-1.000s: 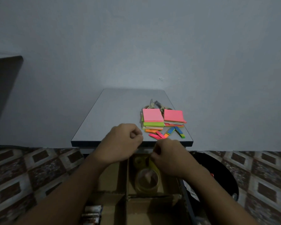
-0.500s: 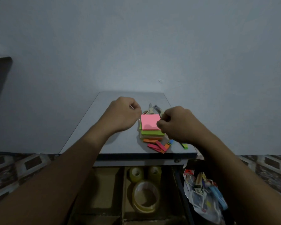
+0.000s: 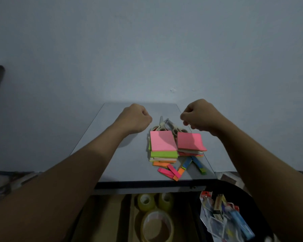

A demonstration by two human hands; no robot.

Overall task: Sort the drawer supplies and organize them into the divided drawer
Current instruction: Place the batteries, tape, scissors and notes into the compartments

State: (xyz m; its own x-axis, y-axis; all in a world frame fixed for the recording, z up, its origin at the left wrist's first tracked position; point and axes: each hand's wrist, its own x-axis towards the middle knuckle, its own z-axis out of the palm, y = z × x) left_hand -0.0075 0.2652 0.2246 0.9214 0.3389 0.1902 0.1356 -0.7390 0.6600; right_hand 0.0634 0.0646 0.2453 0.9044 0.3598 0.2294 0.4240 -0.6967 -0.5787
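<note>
Nearest, under both forearms: drawer [image 3: 110, 215], one compartment holding three tape rolls [image 3: 146, 202]. Black tub [image 3: 233, 186] of mixed supplies sits just inside the right forearm. On the table [image 3: 129, 163], nearer than both fists: loose flags [image 3: 171, 172], then two note stacks [image 3: 163, 145] side by side. Two scissors [image 3: 162, 126] lie between the fists, handles at the stacks' far edge. Left hand [image 3: 135, 119]: tight fist, nothing seen in it. Right hand [image 3: 199, 117]: fingers curled, contents cannot be told.

Dim room: plain grey wall [image 3: 147, 49] behind a small grey table [image 3: 129, 163], patterned floor tiles [image 3: 3, 179] below
</note>
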